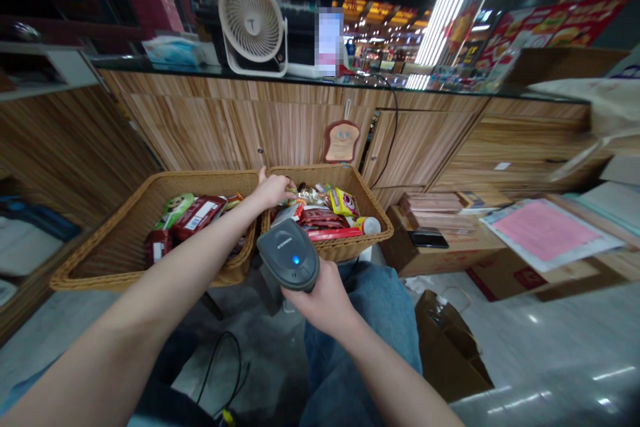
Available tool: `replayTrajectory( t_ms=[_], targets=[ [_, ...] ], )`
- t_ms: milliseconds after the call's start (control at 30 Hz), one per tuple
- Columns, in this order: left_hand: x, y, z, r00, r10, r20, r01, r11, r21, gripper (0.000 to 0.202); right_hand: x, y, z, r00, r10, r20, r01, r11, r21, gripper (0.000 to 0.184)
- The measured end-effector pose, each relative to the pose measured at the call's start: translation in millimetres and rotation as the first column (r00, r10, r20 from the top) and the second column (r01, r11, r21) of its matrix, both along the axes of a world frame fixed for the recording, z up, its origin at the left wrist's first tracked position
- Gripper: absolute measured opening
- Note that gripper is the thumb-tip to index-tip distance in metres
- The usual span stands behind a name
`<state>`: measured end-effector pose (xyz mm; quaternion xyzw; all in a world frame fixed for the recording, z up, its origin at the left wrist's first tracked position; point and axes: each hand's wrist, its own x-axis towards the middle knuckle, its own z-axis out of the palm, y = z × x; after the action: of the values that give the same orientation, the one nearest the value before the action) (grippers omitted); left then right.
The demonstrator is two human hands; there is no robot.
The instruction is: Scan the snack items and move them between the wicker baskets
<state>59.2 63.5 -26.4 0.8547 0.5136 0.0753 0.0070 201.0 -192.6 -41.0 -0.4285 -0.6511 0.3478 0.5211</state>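
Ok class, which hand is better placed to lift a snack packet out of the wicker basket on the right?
Left, probably. The left hand reaches over the wicker basket, its fingers at the snack packets, while the right hand is occupied gripping a barcode scanner.

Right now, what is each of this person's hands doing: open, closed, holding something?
Left hand: fingers curled at the wrapped snacks in a wicker basket; cannot tell if holding one.
Right hand: closed, holding a barcode scanner.
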Motion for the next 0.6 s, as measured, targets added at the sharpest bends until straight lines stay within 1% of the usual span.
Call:
replayTrajectory(
  t_ms=[100, 200, 267, 333, 400, 467, 533, 600],
  targets=[
    [-4.7, -8.0, 10.3, 0.994, -0.009, 0.105, 0.005, 0.999, 0.044, 0.023, -0.1, 0.2, -0.1, 1.0, 0.001, 0.0, -0.001, 1.0, -0.002, 0.008],
    [-12.0, -22.9, 21.0, 0.976, -0.02, 0.217, -0.007, 0.992, 0.125, 0.024, -0.1, 0.8, -0.3, 1.0, 0.004, 0.01, -0.004, 1.0, 0.005, 0.007],
    [-20.5, -37.0, 26.8, 0.966, -0.055, 0.252, -0.004, 0.973, 0.23, 0.027, -0.1, 1.0, -0.5, 1.0, 0.002, 0.02, -0.002, 1.0, 0.009, 0.007],
    [-32.4, -53.5, 30.2, 0.959, -0.129, 0.251, 0.031, 0.933, 0.359, 0.027, 0.0, 0.9, -1.0, 1.0, -0.005, 0.028, 0.004, 1.0, 0.014, 0.006],
    [-47.1, -70.3, 30.3, 0.949, -0.221, 0.225, 0.094, 0.88, 0.465, 0.023, 0.1, 0.7, -1.5, 1.0, -0.007, 0.031, 0.006, 1.0, 0.018, 0.006],
    [-62.7, -85.4, 26.7, 0.937, -0.29, 0.192, 0.154, 0.841, 0.519, 0.018, 0.2, 0.5, -1.7, 1.0, -0.007, 0.029, 0.006, 1.0, 0.017, 0.007],
    [-77.0, -97.4, 20.2, 0.932, -0.328, 0.157, 0.2, 0.823, 0.532, 0.016, 0.2, 0.5, -1.5, 1.0, -0.007, 0.023, 0.007, 1.0, 0.017, 0.007],
    [-88.3, -106.1, 12.4, 0.929, -0.345, 0.131, 0.23, 0.819, 0.525, 0.015, -0.2, 0.8, -1.1, 1.0, -0.008, 0.02, 0.008, 1.0, 0.022, 0.008]
  ],
)
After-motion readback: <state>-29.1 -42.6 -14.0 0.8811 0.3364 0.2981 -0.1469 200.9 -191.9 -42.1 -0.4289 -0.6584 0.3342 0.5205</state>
